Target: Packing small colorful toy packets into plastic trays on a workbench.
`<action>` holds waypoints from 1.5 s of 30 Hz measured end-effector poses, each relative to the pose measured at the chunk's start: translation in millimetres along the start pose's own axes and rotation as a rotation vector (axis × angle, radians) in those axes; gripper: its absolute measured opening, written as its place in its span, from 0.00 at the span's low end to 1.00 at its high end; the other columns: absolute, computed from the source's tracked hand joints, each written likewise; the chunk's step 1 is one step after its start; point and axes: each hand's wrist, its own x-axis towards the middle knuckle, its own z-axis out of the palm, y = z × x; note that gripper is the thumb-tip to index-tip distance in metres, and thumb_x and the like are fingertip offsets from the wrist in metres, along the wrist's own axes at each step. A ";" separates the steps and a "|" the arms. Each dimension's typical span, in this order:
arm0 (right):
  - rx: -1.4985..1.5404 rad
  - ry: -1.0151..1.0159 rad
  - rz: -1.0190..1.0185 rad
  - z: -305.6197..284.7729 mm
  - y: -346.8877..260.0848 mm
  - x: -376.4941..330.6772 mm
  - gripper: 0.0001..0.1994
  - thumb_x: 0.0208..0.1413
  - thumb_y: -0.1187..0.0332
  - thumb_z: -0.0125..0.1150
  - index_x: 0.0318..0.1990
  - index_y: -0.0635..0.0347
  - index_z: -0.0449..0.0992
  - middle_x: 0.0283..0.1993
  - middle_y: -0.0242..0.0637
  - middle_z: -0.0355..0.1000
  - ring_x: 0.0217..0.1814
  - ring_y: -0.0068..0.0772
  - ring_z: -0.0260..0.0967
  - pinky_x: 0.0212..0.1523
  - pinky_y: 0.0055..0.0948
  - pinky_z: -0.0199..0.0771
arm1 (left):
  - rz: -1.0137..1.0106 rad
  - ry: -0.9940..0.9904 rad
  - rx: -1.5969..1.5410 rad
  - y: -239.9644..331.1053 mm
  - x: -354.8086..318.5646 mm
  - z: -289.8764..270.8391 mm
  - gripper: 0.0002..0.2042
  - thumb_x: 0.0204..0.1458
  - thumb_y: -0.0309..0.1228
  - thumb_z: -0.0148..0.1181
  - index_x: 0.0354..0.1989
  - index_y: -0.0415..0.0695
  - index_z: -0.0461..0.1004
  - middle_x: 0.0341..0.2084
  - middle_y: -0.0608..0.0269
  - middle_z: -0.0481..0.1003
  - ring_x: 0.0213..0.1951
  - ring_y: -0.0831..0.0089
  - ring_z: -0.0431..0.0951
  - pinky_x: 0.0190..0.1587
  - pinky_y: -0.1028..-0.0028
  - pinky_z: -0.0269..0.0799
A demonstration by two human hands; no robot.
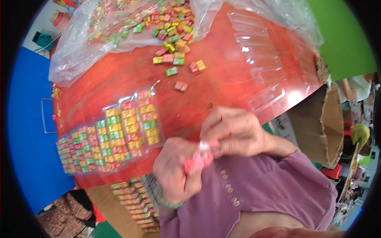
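Close to my chest, my left hand (174, 168) is closed round some pink-wrapped candy (195, 162), blurred by motion. My right hand (236, 133) pinches at its upper right end, where a shiny bit of wrapper shows. How many pieces are held I cannot tell. Left of my hands, transparent trays (158, 113) lie in a row on the red table (234, 85), filled with columns of red, yellow, green and pink candies. Beyond my hands lie loose candies, among them a pink one (181, 86) and a green one (171, 71).
A heap of wrapped candies (174, 29) spills from a large plastic bag (75, 59) at the back. Transparent moulded trays (258, 51) lie at the right. Cardboard boxes (313, 131) stand beside the table; more filled candy trays (135, 202) are stacked below its near edge.
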 end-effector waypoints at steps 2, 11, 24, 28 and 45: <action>0.048 -0.042 -0.156 3.9 -14.7 -0.2 0.09 0.58 0.72 0.66 0.41 0.70 0.81 0.41 0.50 0.75 0.37 0.38 0.73 0.36 0.33 0.74 | 0.259 -0.164 0.000 16.6 2.3 -14.4 0.07 0.53 0.31 0.62 0.32 0.40 0.75 0.25 0.60 0.75 0.24 0.64 0.76 0.31 0.64 0.73; 0.167 -0.084 -0.442 11.7 -47.0 15.1 0.07 0.56 0.71 0.69 0.38 0.67 0.83 0.35 0.41 0.77 0.32 0.31 0.72 0.29 0.28 0.69 | 0.350 -0.131 -0.026 71.9 12.7 -14.1 0.07 0.50 0.29 0.58 0.26 0.38 0.74 0.20 0.62 0.69 0.19 0.71 0.69 0.32 0.66 0.73; 0.290 -0.052 -0.383 22.6 -40.1 18.5 0.05 0.56 0.71 0.69 0.37 0.63 0.85 0.33 0.42 0.76 0.29 0.32 0.71 0.28 0.29 0.67 | 0.318 -0.435 -0.078 70.6 21.0 -40.5 0.05 0.51 0.26 0.57 0.26 0.39 0.75 0.21 0.64 0.71 0.21 0.73 0.70 0.37 0.68 0.75; 0.291 -0.084 -0.339 16.9 -37.4 20.8 0.05 0.57 0.72 0.68 0.38 0.63 0.85 0.34 0.43 0.76 0.28 0.32 0.71 0.26 0.29 0.66 | 0.292 -0.320 0.061 71.1 9.9 -35.7 0.07 0.54 0.28 0.55 0.28 0.40 0.76 0.23 0.65 0.72 0.23 0.73 0.71 0.41 0.66 0.76; 0.358 0.085 0.005 0.1 18.1 -4.9 0.09 0.60 0.72 0.65 0.45 0.68 0.82 0.41 0.44 0.73 0.38 0.29 0.72 0.37 0.26 0.72 | 0.522 -0.110 0.636 6.0 14.4 2.3 0.08 0.56 0.32 0.61 0.33 0.39 0.76 0.24 0.64 0.71 0.23 0.75 0.71 0.44 0.60 0.73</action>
